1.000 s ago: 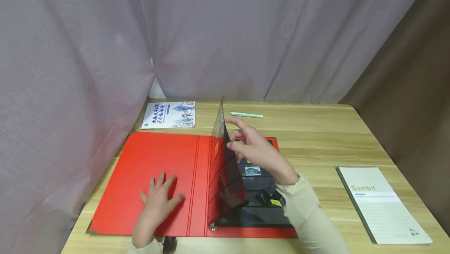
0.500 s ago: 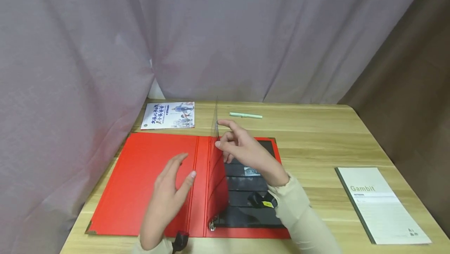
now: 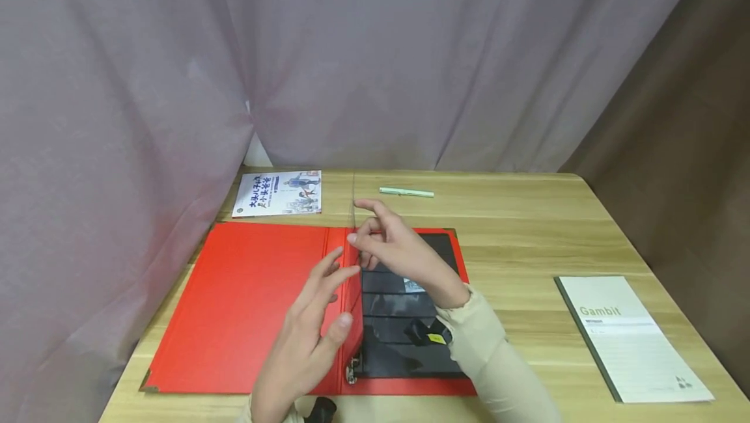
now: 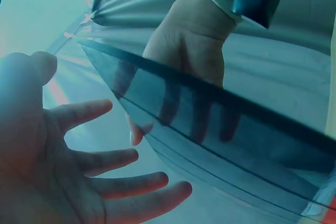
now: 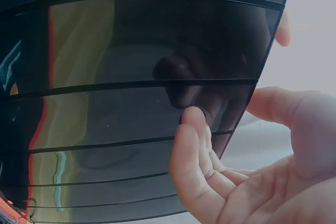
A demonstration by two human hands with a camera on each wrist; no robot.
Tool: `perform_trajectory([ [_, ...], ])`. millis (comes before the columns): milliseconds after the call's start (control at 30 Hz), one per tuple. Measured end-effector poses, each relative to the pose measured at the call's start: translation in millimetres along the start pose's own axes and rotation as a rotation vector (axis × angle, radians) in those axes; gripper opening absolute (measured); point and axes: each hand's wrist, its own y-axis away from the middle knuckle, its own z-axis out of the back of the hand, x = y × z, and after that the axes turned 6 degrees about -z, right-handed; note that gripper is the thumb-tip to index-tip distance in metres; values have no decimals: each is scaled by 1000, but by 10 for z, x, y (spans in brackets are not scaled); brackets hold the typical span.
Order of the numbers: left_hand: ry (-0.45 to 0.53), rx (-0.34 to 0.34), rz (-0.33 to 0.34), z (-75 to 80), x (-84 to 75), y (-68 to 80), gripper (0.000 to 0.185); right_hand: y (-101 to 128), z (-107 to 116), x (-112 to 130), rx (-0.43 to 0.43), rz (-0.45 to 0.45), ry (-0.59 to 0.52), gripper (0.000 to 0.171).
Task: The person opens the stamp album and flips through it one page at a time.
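A red stamp album (image 3: 252, 299) lies open on the table. One dark, see-through stock page (image 5: 131, 114) stands almost upright at its spine, seen nearly edge-on from the head. My right hand (image 3: 401, 254) pinches that page by its outer edge, thumb on one side and fingers on the other. Its fingers show through the page in the left wrist view. Close to the page, on its left side, my left hand (image 3: 307, 328) hovers over the album with spread fingers, holding nothing. Black strip pages (image 3: 395, 306) with a small stamp (image 3: 413, 286) lie on the right cover, partly hidden by my right arm.
A white picture booklet (image 3: 278, 194) lies behind the album at left. Behind the album's right half is a pale green pen (image 3: 407, 192). A Gambit notebook (image 3: 633, 338) rests at the right. Curtains (image 3: 375, 65) hang along the table's back.
My right hand has swung the page leftward from a lean to nearly upright. My left hand has lifted off the red cover and moved right, close to the page.
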Motion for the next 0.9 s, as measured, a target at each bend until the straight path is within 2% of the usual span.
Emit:
perform_trajectory([
  [233,-3,-24,-38,15,-11,26,44,1,43,-12,0,0,20,64],
  [467,-36,-42,26,97,-35,99,46,63,194,-152,-51,0,101,54],
  [733,-92,-108,45,222,21,180,52,147,431,-400,-128,20,177,48],
  [900,-115,-163,69,266,53,239,53,213,580,-555,-164,-4,213,47],
])
